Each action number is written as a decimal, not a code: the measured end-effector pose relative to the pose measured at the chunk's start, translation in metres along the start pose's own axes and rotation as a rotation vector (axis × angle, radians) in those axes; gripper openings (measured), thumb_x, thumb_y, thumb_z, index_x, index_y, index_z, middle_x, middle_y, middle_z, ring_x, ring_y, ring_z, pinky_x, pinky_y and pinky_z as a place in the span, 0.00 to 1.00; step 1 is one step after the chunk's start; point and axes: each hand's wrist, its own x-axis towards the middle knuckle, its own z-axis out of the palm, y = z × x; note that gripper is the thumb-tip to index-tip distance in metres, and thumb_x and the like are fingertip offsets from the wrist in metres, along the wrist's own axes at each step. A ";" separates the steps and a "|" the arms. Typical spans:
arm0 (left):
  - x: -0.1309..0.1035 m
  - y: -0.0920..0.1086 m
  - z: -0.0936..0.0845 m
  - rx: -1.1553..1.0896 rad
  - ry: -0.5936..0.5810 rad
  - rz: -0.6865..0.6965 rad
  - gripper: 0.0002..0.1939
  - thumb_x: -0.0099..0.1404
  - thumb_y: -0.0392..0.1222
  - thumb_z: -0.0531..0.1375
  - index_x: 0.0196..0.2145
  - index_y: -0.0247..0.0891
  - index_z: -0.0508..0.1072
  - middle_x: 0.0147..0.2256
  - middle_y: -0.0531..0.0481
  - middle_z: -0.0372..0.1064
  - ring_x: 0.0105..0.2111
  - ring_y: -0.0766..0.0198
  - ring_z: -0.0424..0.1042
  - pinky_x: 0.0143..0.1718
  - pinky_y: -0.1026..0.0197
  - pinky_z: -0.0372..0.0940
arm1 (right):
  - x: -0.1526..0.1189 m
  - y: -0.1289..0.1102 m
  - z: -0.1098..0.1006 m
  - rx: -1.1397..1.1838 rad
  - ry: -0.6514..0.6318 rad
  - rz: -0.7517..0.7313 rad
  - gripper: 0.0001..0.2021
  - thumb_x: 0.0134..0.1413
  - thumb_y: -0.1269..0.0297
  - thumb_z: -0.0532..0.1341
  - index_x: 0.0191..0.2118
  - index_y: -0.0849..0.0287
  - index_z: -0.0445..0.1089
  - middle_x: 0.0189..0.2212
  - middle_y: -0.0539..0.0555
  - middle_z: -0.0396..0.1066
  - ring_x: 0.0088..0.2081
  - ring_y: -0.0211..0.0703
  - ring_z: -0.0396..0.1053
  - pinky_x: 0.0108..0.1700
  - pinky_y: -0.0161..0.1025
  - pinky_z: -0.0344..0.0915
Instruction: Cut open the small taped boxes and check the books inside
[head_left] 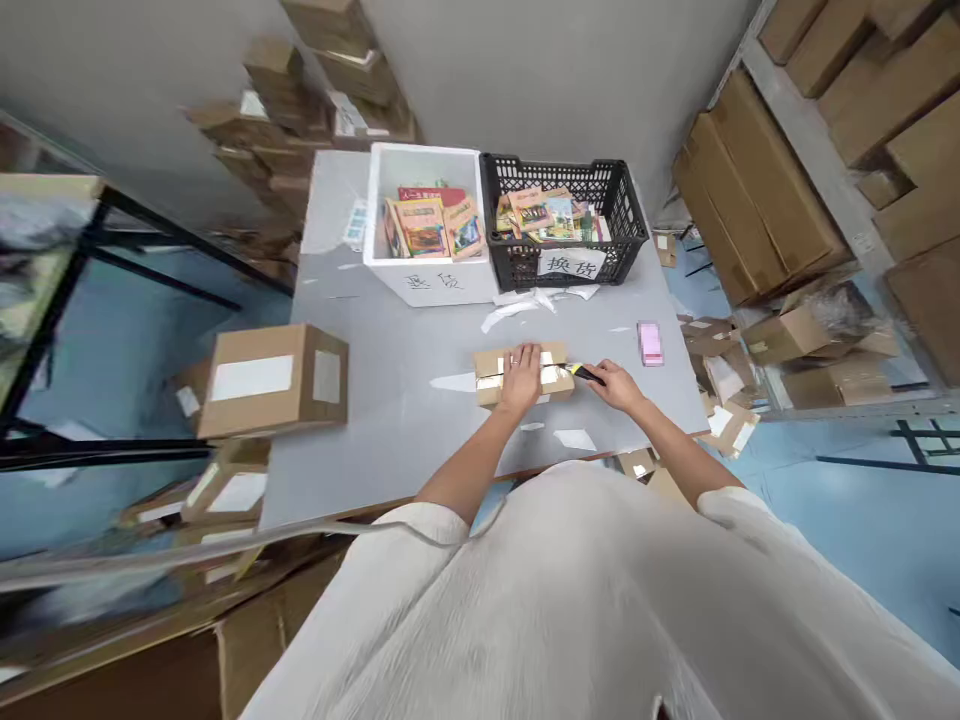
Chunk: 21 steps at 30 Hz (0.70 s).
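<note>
The small taped carton (487,380) lies on the grey table (390,400), on the near side of the black crate (517,268) and apart from it. The left hand (522,378) rests palm down on the carton's top face, fingers extended and gripping nothing. The right hand (616,385), also on the near side of the crate, has its fingers closed around the handle of a yellow-and-black cutter (583,374). The cutter's front end is at the carton's right end; blade contact cannot be determined. The white bin (435,285), holding booklets (424,228), stands immediately left of the crate. The phone (650,344) lies to the crate's near right. The large carton (300,380) sits well to the crate's left, nearer the person
</note>
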 end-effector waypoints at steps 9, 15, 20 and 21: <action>-0.004 -0.005 0.009 -0.051 0.002 -0.014 0.37 0.77 0.37 0.47 0.81 0.32 0.59 0.79 0.34 0.57 0.82 0.43 0.52 0.83 0.35 0.42 | -0.005 0.025 -0.014 0.052 0.185 0.156 0.27 0.77 0.56 0.57 0.75 0.54 0.71 0.56 0.65 0.75 0.56 0.62 0.75 0.58 0.51 0.74; -0.006 -0.009 0.008 -0.114 0.014 -0.001 0.37 0.78 0.42 0.50 0.80 0.31 0.58 0.80 0.32 0.56 0.82 0.43 0.51 0.83 0.33 0.42 | 0.004 0.010 -0.008 0.208 0.151 0.129 0.25 0.74 0.52 0.61 0.69 0.56 0.75 0.56 0.64 0.75 0.58 0.62 0.74 0.62 0.53 0.73; -0.029 -0.019 0.001 -0.112 0.016 0.014 0.35 0.79 0.51 0.55 0.78 0.39 0.62 0.80 0.34 0.56 0.82 0.41 0.50 0.82 0.31 0.43 | 0.033 -0.015 0.000 0.307 0.120 0.071 0.24 0.74 0.50 0.61 0.66 0.55 0.77 0.58 0.63 0.76 0.59 0.61 0.74 0.64 0.54 0.72; -0.036 -0.021 0.000 -0.102 0.015 0.011 0.35 0.78 0.53 0.57 0.77 0.40 0.63 0.79 0.34 0.56 0.82 0.41 0.51 0.82 0.31 0.43 | 0.042 -0.020 0.000 0.314 0.115 0.051 0.24 0.73 0.50 0.62 0.66 0.56 0.77 0.59 0.64 0.76 0.61 0.61 0.73 0.66 0.54 0.71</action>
